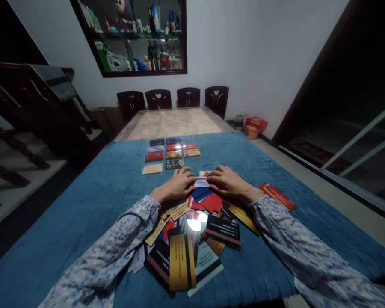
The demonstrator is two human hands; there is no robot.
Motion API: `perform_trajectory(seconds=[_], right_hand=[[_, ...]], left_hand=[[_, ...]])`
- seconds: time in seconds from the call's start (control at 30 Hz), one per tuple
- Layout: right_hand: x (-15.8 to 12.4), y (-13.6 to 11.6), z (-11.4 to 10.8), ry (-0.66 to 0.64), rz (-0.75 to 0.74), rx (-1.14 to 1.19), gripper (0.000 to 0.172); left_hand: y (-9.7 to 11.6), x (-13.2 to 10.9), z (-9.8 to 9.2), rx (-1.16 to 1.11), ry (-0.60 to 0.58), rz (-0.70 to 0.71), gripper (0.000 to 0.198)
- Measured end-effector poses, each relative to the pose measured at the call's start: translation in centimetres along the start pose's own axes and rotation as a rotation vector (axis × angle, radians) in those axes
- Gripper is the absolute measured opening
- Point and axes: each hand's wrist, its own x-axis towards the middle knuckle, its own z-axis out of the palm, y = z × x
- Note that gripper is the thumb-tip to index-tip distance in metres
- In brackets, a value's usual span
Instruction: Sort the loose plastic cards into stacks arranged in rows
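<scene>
My left hand (177, 185) and my right hand (228, 183) face each other over a heap of plastic cards. Between their curled fingers is a whitish card (201, 182), gripped at its two ends; whether it is one card or a stack, I cannot tell. Just below it lie a blue card (201, 193) and a red card (212, 202). Nearer to me the heap spreads out, with a gold card (182, 263), a black card (223, 231) and a pale grey card (208, 265). My palms and fingertips are partly hidden.
Beyond my hands, cards lie in rows, among them a black VIP card (175, 164) and a cream card (152, 169). Red cards (278, 196) lie right of my right wrist. A blue cloth (115, 184) covers the near table; chairs (188, 97) stand at its far end.
</scene>
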Motion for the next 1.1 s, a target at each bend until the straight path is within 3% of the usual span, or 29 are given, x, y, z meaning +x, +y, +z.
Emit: perform_trajectory(seconds=[0.5,0.83,1.1], right_hand=[[0.2,0.0,1.2,0.149,-0.011,0.032,0.041],[0.5,0.5,2.2,0.325,0.027,0.06,0.042],[0.8,0.2,2.3,0.37,0.085,0.114,0.039]], left_hand=[[-0.6,0.1,-0.5,-0.011,0.014,-0.01,0.031],[-1.5,0.4,0.1,-0.098,0.102,0.014,0.033],[-1.4,0.3,0.1,-0.125,0.181,-0.014,0.031]])
